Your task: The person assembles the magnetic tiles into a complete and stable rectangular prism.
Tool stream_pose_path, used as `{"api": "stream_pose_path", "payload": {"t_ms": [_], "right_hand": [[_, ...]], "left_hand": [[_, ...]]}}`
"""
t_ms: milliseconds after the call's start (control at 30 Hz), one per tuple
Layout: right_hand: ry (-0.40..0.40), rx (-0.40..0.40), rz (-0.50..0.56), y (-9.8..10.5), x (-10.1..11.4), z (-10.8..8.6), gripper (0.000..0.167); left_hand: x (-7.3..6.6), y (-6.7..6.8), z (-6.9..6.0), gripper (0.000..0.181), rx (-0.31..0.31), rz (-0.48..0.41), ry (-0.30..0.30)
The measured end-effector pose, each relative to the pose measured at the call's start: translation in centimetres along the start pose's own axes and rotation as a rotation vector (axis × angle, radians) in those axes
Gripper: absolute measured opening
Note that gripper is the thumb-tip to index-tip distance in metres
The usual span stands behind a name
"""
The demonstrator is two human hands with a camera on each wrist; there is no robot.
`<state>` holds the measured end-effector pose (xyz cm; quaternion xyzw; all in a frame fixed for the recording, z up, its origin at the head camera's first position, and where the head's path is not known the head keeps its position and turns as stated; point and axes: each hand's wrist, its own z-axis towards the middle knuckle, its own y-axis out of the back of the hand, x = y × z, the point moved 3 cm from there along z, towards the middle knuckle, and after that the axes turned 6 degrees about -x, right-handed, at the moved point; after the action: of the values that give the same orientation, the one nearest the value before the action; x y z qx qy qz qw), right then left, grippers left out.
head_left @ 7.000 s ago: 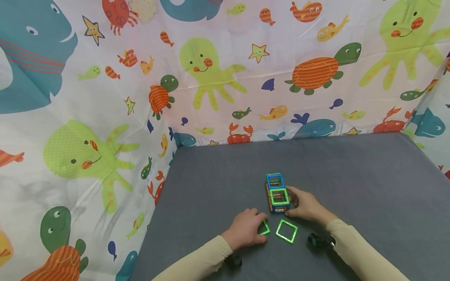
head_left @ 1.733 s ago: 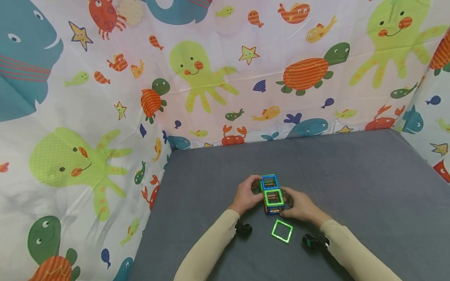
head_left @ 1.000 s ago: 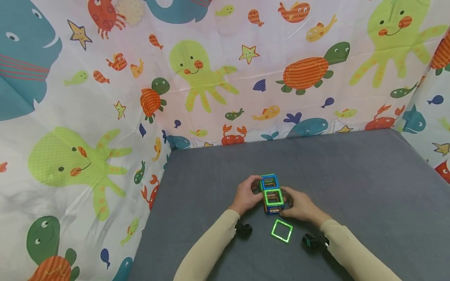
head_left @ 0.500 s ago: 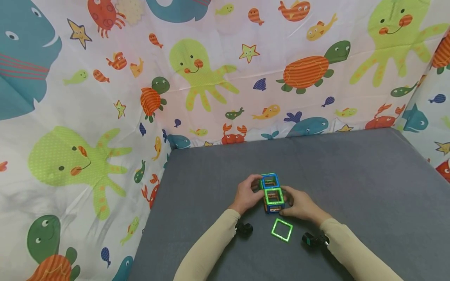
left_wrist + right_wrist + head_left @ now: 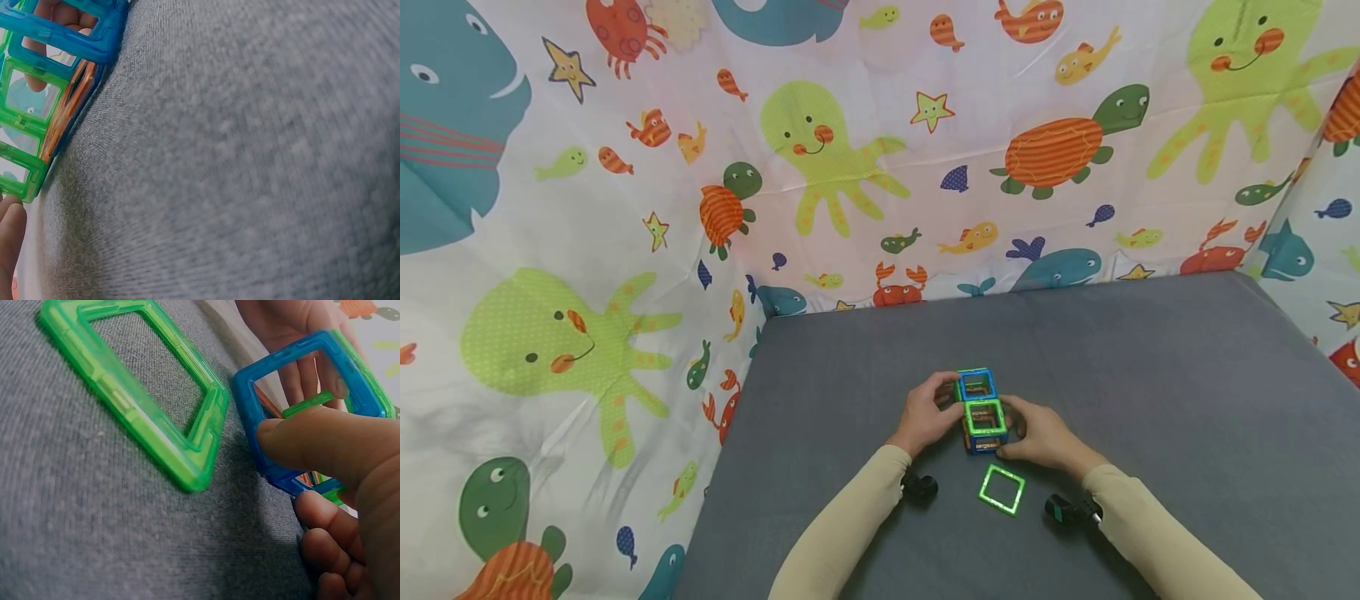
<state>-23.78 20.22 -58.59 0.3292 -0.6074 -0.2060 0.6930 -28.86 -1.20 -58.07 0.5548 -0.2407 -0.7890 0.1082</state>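
Note:
A two-cube structure of magnetic tiles (image 5: 983,401) stands on the grey cloth, its top made of a blue square behind a green one. My left hand (image 5: 925,414) grips its left side toward the back; in the left wrist view one fingertip (image 5: 12,228) touches a green tile's corner (image 5: 29,187). From the right, my right hand (image 5: 1040,432) holds the front cube, its thumb (image 5: 312,434) over the blue front tile (image 5: 250,415). Orange tiles show low inside. A loose green square tile (image 5: 1019,497) lies flat in front. Some left fingertips are hidden behind the structure.
The grey cloth surface (image 5: 1135,367) spreads around the structure. A white curtain (image 5: 880,50) printed with sea animals hangs at the back and both sides. Dark wrist cameras (image 5: 919,488) sit under the beige sleeves (image 5: 842,517).
Seven seconds ago my left hand was on a green tile in front; now it is at the structure's left side, where green shows. In the last second both hands hold nearly still.

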Motion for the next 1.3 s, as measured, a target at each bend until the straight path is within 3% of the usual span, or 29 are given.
{"api": "stream_pose_path", "payload": {"t_ms": [633, 767, 900, 967, 1133, 1300], "right_hand": [[-0.006, 0.006, 0.006, -0.1, 0.0, 0.1, 0.088], [0.004, 0.007, 0.006, -0.1, 0.1, 0.1, 0.089], [-0.006, 0.008, 0.007, -0.1, 0.1, 0.0, 0.089], [-0.009, 0.011, 0.007, -0.1, 0.2, 0.0, 0.089], [-0.003, 0.005, 0.008, -0.1, 0.1, 0.0, 0.089], [0.035, -0.008, -0.009, -0.1, 0.1, 0.1, 0.087]], "left_hand": [[0.4, 0.3, -0.6, 0.051, 0.019, -0.057, 0.020], [0.2, 0.9, -0.8, 0.054, 0.003, -0.039, 0.034], [-0.5, 1.6, -0.8, 0.053, -0.017, 0.012, 0.011], [-1.1, 1.9, -0.8, 0.052, -0.026, 0.045, -0.032], [-4.0, 2.6, -1.1, 0.046, -0.009, 0.115, -0.205], [-7.1, 2.2, -2.4, 0.038, 0.054, 0.190, -0.477]]}}
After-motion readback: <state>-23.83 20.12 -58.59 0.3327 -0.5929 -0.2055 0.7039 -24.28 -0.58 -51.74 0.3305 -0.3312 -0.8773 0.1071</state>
